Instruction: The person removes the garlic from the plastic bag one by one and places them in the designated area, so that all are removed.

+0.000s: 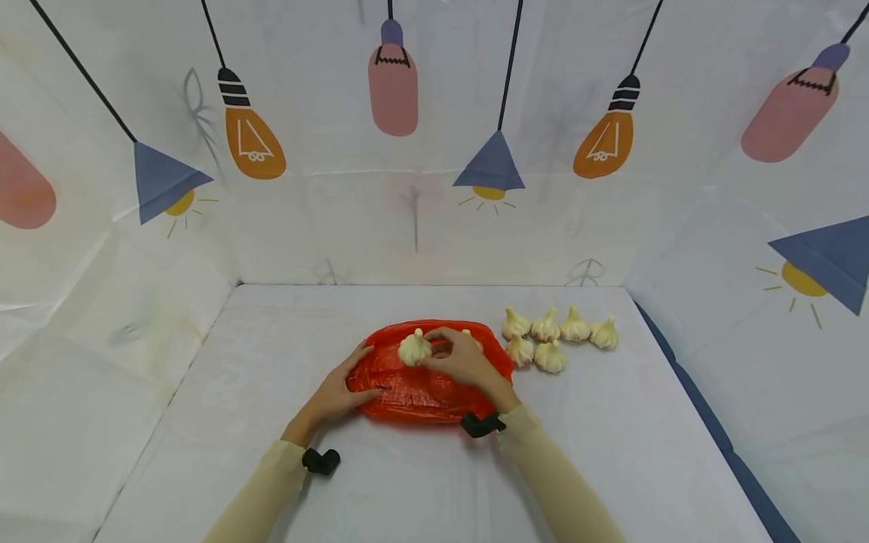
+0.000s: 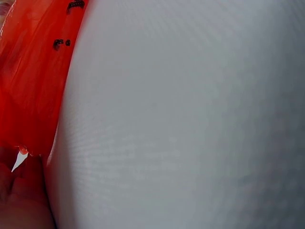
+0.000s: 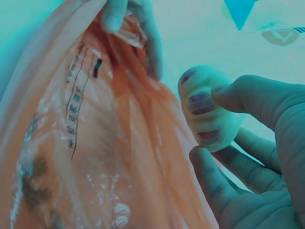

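Note:
A red plastic bag (image 1: 417,388) lies on the white table (image 1: 271,377) in front of me. My left hand (image 1: 342,388) grips the bag's left edge; in the right wrist view its fingers (image 3: 116,16) pinch the bag's rim (image 3: 95,143). My right hand (image 1: 456,356) holds a white garlic bulb (image 1: 413,348) over the bag's far side. In the right wrist view that garlic bulb (image 3: 206,107) sits pinched between thumb and fingers. The left wrist view shows only the bag's red film (image 2: 33,71) and the table (image 2: 190,119).
Several loose garlic bulbs (image 1: 558,335) lie in a cluster on the table just right of the bag. Another bulb (image 1: 470,335) peeks out behind my right hand. Cloth walls printed with lamps enclose the table at the back and both sides.

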Action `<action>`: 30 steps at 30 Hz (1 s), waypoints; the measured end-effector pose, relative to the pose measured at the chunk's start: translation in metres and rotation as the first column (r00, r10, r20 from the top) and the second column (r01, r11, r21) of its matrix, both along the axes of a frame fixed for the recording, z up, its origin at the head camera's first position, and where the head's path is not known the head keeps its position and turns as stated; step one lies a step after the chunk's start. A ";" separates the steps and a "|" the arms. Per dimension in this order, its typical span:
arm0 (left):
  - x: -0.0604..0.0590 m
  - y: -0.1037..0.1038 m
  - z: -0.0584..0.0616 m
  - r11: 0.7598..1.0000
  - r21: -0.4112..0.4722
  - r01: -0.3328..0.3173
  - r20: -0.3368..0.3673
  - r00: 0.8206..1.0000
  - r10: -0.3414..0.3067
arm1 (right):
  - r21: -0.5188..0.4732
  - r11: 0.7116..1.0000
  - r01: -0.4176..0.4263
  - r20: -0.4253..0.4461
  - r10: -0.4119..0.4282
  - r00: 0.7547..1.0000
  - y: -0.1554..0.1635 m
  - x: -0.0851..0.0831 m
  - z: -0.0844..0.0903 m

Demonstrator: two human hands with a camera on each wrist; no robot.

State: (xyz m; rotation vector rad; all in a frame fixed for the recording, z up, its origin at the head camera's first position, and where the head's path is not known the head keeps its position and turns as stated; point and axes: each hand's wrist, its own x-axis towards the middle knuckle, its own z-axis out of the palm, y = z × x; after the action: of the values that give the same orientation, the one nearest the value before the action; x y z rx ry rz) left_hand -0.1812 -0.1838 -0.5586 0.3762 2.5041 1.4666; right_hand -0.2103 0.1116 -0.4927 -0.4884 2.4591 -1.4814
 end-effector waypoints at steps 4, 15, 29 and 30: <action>0.000 0.000 0.001 1.000 -0.002 0.001 -0.005 1.000 -0.001 | -0.026 0.999 0.020 0.006 -0.019 1.000 0.001 0.003 0.005; 0.000 0.000 0.000 1.000 -0.008 0.002 0.004 1.000 -0.002 | -0.101 0.991 0.088 -0.024 -0.091 0.996 0.009 0.009 0.020; 0.000 0.000 0.002 1.000 -0.013 0.010 -0.020 1.000 -0.010 | -0.141 0.970 0.196 -0.116 -0.213 0.970 0.050 0.013 0.040; 0.000 0.000 0.003 1.000 -0.013 0.011 -0.018 1.000 -0.012 | -0.140 0.970 0.201 -0.134 -0.220 0.966 0.054 0.013 0.041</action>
State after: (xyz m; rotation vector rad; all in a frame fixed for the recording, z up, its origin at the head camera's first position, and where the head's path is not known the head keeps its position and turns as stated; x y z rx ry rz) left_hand -0.1814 -0.1841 -0.5561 0.4024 2.5198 1.4481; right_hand -0.1971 0.1651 -0.4519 -0.3815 2.6128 -1.7504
